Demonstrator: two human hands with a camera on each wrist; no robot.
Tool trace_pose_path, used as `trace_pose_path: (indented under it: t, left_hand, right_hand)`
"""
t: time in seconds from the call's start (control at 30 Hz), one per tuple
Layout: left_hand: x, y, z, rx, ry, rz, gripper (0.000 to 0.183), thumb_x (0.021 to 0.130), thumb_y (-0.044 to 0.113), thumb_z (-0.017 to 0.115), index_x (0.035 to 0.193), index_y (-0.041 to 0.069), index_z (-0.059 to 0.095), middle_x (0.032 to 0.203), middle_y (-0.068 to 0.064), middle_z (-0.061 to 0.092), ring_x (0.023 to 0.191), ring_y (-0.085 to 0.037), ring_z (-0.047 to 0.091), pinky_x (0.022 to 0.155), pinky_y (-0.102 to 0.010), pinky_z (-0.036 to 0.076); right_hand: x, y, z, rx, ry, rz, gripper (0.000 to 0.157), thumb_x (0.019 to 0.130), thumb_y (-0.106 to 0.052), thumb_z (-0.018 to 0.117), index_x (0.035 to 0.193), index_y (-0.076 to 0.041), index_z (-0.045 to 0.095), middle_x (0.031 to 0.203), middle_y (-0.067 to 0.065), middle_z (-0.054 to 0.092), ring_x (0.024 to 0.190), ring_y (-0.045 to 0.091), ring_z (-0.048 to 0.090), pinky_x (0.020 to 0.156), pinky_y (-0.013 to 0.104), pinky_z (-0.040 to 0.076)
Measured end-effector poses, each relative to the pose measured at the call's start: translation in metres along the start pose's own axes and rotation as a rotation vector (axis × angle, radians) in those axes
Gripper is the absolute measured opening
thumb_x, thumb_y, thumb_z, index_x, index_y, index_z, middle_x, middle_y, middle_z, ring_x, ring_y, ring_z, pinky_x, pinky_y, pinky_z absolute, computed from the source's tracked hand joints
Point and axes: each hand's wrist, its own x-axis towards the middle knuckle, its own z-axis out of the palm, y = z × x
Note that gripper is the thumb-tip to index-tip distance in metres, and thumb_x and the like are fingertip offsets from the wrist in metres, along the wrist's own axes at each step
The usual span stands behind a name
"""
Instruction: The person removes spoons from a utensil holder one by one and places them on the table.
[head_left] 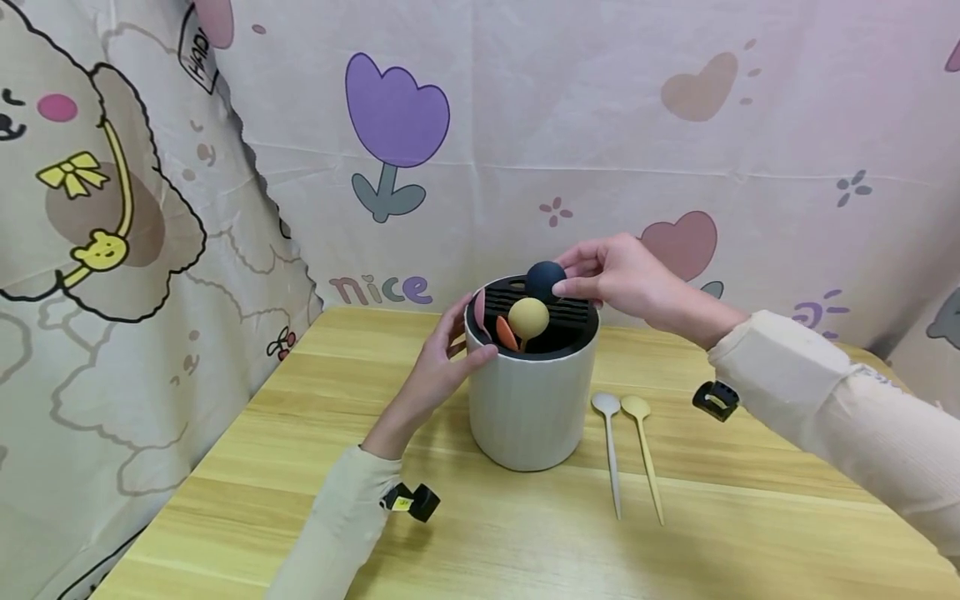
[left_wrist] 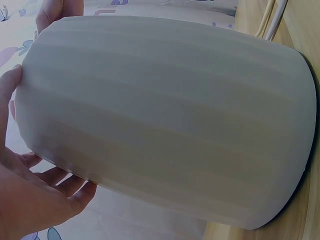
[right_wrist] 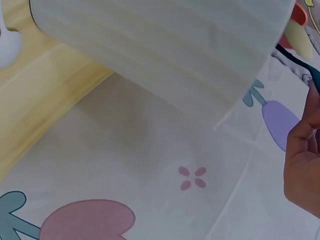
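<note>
A white ribbed utensil holder (head_left: 528, 417) with a black slotted top stands upright on the wooden table. My left hand (head_left: 442, 346) grips its left side near the rim, thumb at the front; in the left wrist view its fingers curve against the ribbed wall (left_wrist: 165, 110). My right hand (head_left: 618, 279) pinches a dark blue spoon (head_left: 545, 280) by its round head, over the back of the top. In the right wrist view the spoon's thin neck (right_wrist: 295, 58) meets the rim. A yellow spoon (head_left: 528, 317), an orange utensil (head_left: 506, 332) and a pink one (head_left: 480, 310) stand in the holder.
Right of the holder, a white spoon (head_left: 606, 405) and a pale yellow spoon (head_left: 636, 407) lie side by side on the wooden table (head_left: 300, 467). A printed cloth (head_left: 510, 108) hangs behind the table and along its left side.
</note>
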Motion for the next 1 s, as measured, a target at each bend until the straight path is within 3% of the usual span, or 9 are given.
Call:
trace_pose_path:
  t: [0.23,0.53,0.73,1.0]
  left_hand:
    - [0.001,-0.001,0.000,0.006,0.000,-0.004,0.084,0.084,0.043,0.068,0.153,0.017,0.027,0.152,-0.009,0.034,0.137,-0.025,0.033,0.110,-0.047,0.029]
    - [0.000,-0.001,-0.001,0.007,0.001,0.003,0.084,0.084,0.044,0.068,0.153,0.017,0.027,0.151,-0.009,0.035,0.136,-0.025,0.034,0.110,-0.047,0.030]
    - [0.000,-0.001,-0.001,0.000,-0.006,0.010,0.087,0.083,0.048,0.068,0.153,0.016,0.027,0.151,-0.010,0.035,0.136,-0.025,0.034,0.110,-0.047,0.030]
    - [-0.002,0.000,0.000,-0.003,0.000,0.011,0.092,0.082,0.052,0.069,0.153,0.014,0.026,0.151,-0.011,0.034,0.136,-0.026,0.034,0.110,-0.047,0.029]
  right_hand:
    - [-0.002,-0.006,-0.013,0.024,0.094,-0.039,0.024,0.089,-0.008,0.069,0.111,0.002,0.067,0.086,0.002,0.071,0.059,0.015,0.049,0.052,0.023,0.041]
    - [-0.005,-0.017,-0.027,0.205,0.171,-0.063,0.023,0.086,-0.007,0.073,0.107,0.001,0.069,0.080,0.001,0.071,0.054,0.009,0.044,0.046,0.019,0.033]
    - [-0.007,-0.022,-0.035,0.144,0.212,-0.166,0.025,0.088,-0.009,0.071,0.111,0.001,0.069,0.080,0.000,0.071,0.058,0.011,0.049,0.050,0.021,0.038]
    - [-0.010,-0.027,-0.036,0.135,0.247,-0.204,0.025,0.091,-0.009,0.068,0.113,0.002,0.068,0.082,-0.002,0.071,0.058,0.010,0.051,0.052,0.019,0.041]
